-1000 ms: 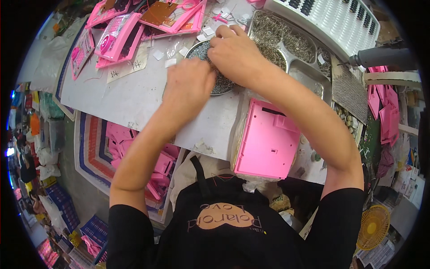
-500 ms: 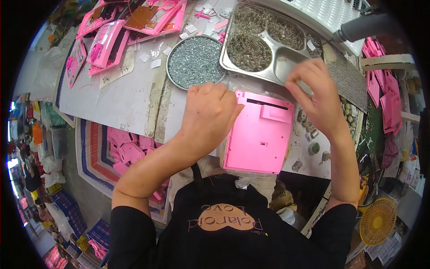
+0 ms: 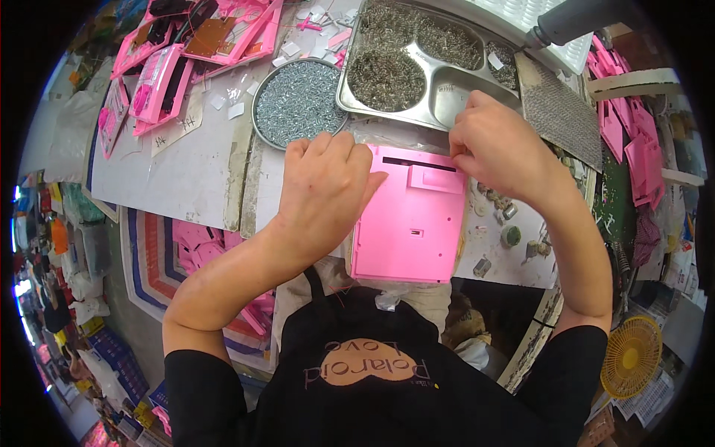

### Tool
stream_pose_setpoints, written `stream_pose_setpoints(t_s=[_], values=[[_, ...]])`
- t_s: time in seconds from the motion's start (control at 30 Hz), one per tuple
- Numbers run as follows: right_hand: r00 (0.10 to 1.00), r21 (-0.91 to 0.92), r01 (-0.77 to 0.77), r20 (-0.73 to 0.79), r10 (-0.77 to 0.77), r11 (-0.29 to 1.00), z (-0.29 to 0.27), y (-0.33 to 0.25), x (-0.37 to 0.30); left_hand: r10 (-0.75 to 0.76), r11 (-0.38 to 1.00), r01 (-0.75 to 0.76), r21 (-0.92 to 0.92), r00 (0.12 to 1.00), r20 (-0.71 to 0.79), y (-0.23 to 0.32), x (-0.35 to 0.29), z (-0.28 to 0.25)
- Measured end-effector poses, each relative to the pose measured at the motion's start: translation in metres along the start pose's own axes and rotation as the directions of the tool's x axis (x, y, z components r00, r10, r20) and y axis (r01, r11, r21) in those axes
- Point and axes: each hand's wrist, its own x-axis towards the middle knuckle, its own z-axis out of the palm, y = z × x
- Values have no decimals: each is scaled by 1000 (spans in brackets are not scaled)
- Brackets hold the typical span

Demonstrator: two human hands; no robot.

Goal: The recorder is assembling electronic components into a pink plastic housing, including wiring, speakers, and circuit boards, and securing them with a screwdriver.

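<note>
A flat pink plastic panel [image 3: 406, 238], with a long dark slot and a raised block near its far edge, lies at the table's front edge. My left hand [image 3: 324, 186] is curled closed at the panel's far left corner, its thumb over the left edge. Whatever sits in those fingers is hidden. At the far right corner, my right hand [image 3: 499, 145] is closed in a pinch, fingertips down on or just over the panel; any small piece in them does not show. Just beyond stand a round dish of small silvery metal pieces [image 3: 298, 100] and a steel compartment tray [image 3: 447, 97].
The tray's compartments hold many small springs [image 3: 387, 78]. A power screwdriver [image 3: 566, 30] hangs at the far right. Pink housings with wires [image 3: 160, 86] are piled far left; more pink parts [image 3: 197, 242] fill a striped bag below. A yellow fan [image 3: 631, 357] stands right.
My right hand has come down from beside the tray to the panel's far right corner. My left hand stays at the far left corner. The whole view has shifted slightly.
</note>
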Motion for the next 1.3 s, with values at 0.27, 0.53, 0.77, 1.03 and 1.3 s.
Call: stream_pose_setpoints(t_s=[0.27, 0.53, 0.77, 1.03, 1.3], values=[[932, -13, 239, -276, -233, 971, -13, -35, 95, -267, 928, 279, 248, 960, -83, -101, 8, -20], [953, -292, 241, -112, -283, 926, 30, -67, 176, -325, 937, 333, 106, 942, -85, -122, 1, -11], [880, -398, 200, -328, -343, 895, 42, -60, 192, -224, 947, 246, 209, 967, -122, -131, 8, -1], [828, 505, 228, -551, 106, 833, 2, -27, 38, -347, 917, 361, 171, 932, -105, -132, 6, -4], [748, 997, 5, -58, 661, 82, 76, -29, -116, -448, 894, 429, -130, 866, -222, -98, 9, -2]])
